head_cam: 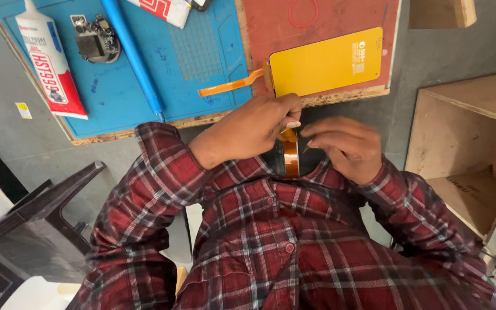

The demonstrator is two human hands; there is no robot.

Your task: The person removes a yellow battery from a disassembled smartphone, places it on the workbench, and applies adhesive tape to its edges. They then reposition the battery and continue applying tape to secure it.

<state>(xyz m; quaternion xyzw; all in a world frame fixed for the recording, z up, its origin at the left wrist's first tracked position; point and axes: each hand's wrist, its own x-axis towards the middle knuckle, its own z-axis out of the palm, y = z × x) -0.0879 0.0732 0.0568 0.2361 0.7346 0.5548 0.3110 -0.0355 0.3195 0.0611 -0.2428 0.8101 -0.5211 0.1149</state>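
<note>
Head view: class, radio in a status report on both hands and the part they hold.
Left hand pinching orange flex strip. Right hand steadying dark part beside it. Yellow panel flat on red mat, untouched. Nothing in the way.

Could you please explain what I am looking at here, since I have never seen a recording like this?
This single picture comes from a camera worn on a person's head, looking down at their own chest and hands. The left hand and right hand together hold a small dark part with an orange ribbon strip close to the plaid shirt. Beyond them lies a blue work mat carrying a white glue tube and a blue rod, and a red mat with a yellow panel. A wooden box stands beside.
</note>
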